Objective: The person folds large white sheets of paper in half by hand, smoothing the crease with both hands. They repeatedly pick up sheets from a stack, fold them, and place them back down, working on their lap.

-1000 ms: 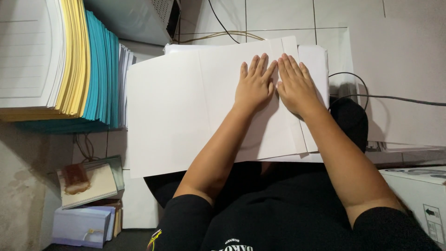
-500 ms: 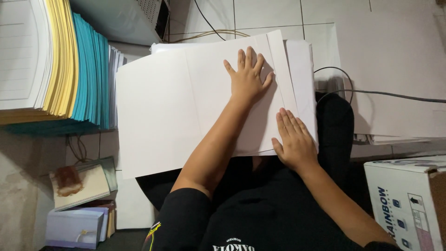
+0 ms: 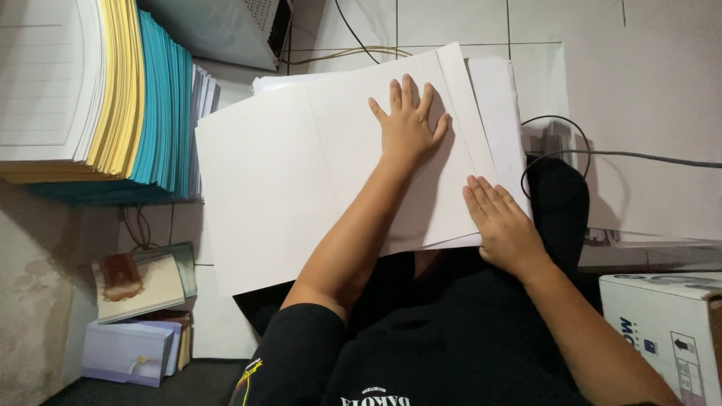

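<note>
A stack of large white paper sheets (image 3: 286, 195) lies across my lap, its top sheet folded with a crease running lengthwise. My left hand (image 3: 408, 128) presses flat on the upper middle of the top sheet with its fingers spread. My right hand (image 3: 505, 224) lies flat on the near right edge of the stack, fingers together, palm down. Neither hand grips anything. More white sheets (image 3: 500, 98) stick out from under the top one on the right.
On the left stands a tall pile of white, yellow and teal paper (image 3: 113, 90). Notebooks (image 3: 139, 282) lie on the floor at the lower left. A cardboard box (image 3: 669, 323) sits at the lower right. Cables (image 3: 602, 154) run over the tiled floor.
My right hand has slid from beside my left hand down to the near right edge of the sheets. My left hand stays pressed in place. The box has come into view.
</note>
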